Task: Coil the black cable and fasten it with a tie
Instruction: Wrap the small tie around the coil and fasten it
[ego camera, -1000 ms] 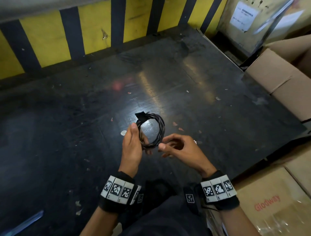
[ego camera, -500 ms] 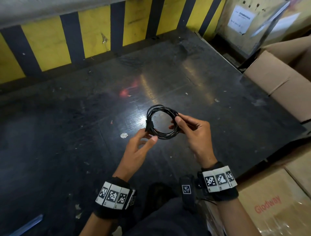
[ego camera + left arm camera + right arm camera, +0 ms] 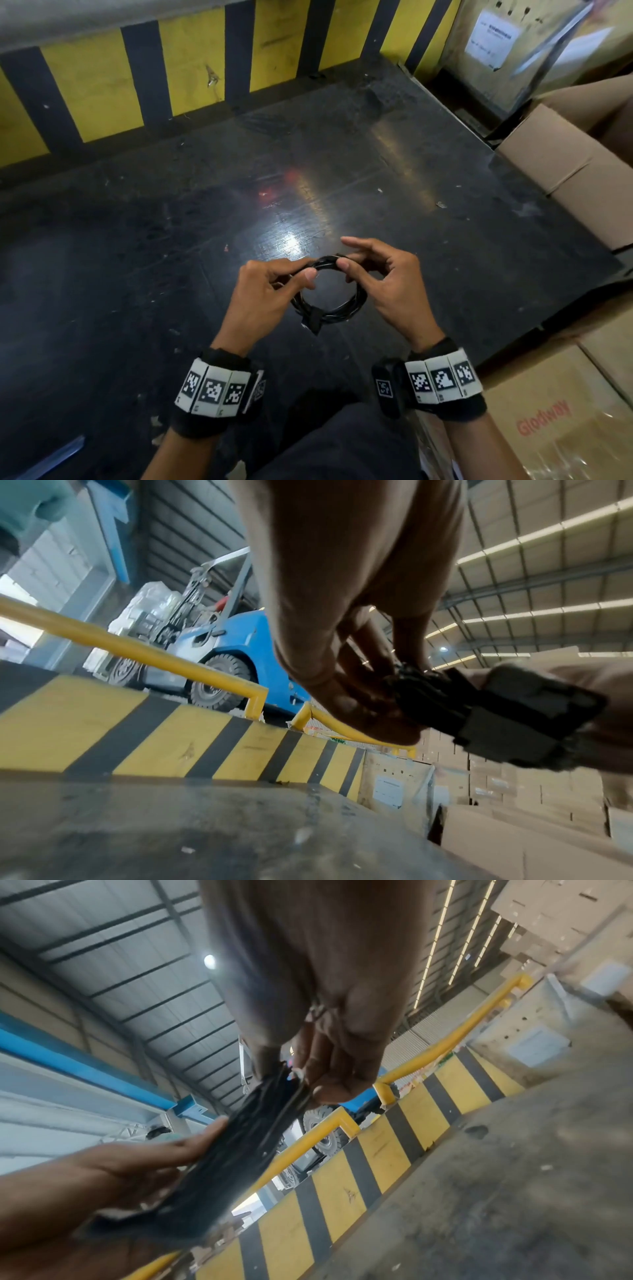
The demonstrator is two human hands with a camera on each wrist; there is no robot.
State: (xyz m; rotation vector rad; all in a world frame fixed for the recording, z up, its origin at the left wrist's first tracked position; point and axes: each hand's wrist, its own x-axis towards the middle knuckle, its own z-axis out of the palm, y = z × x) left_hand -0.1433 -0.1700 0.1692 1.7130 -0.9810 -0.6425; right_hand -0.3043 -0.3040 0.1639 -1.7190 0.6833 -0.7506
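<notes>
Left hand (image 3: pixel 263 294) and right hand (image 3: pixel 387 281) both pinching the coiled black cable (image 3: pixel 329 291), tie (image 3: pixel 313 320) on its near side, blue forklift (image 3: pixel 219 647) seen only from the wrists

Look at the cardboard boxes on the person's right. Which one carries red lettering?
The near cardboard box, beside the right hand's wristband, shows red lettering. The far cardboard box, up by the black platform's right edge, shows plain brown faces.
</notes>
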